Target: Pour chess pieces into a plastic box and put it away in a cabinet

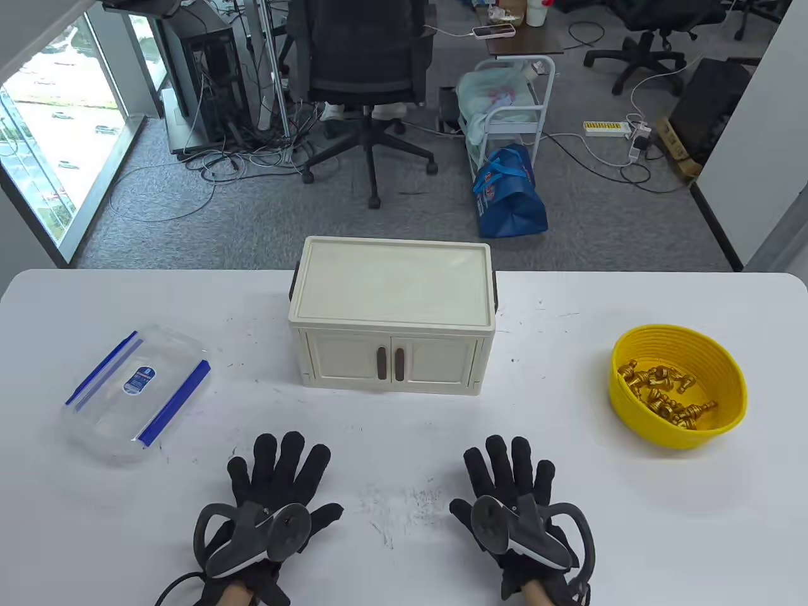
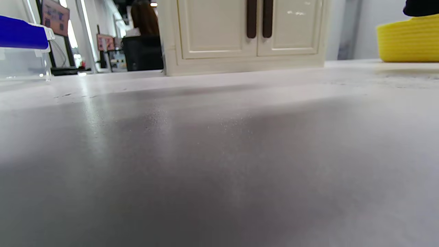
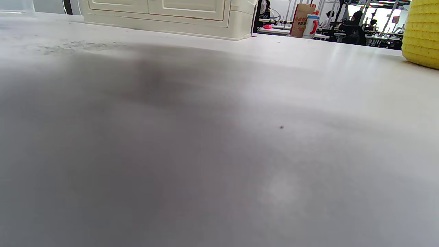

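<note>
Two gloved hands lie flat on the white table (image 1: 568,303), palms down and fingers spread, holding nothing — the left hand (image 1: 278,486) and right hand (image 1: 511,489) rest side by side near the front edge. Largest on the table is the cream cabinet (image 1: 391,315), standing in the middle toward the back with both doors closed and its two dark handles (image 1: 390,364) facing the hands. Well off to the left sits the clear plastic box (image 1: 136,394), its blue-clipped lid on. Far right stands the yellow bowl (image 1: 678,385) — the gold chess pieces (image 1: 669,394) lie heaped inside it.
</note>
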